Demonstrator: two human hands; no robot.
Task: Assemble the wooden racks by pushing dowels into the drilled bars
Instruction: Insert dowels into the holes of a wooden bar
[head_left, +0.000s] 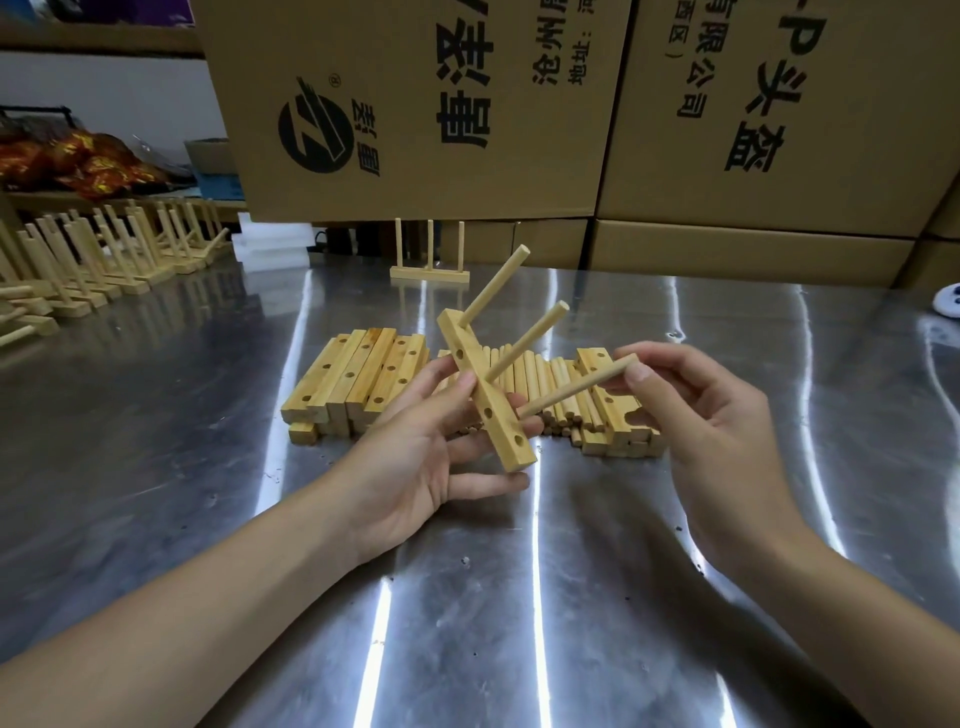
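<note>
1. The left hand (431, 447) grips the drilled bar (485, 397) between thumb and fingers, tilted above the metal table (467, 597).
2. Two dowels (527, 340) sit in the bar and point up and to its right.
3. The right hand (711, 431) pinches a third dowel (576, 387). Its free end reaches the bar's right side; whether it is inside a hole, I cannot tell.
4. Just behind the bar lie stacked bars (353, 374) and loose dowels (545, 379).
5. Farther behind the bar, one finished rack (430, 260) stands upright.
</note>
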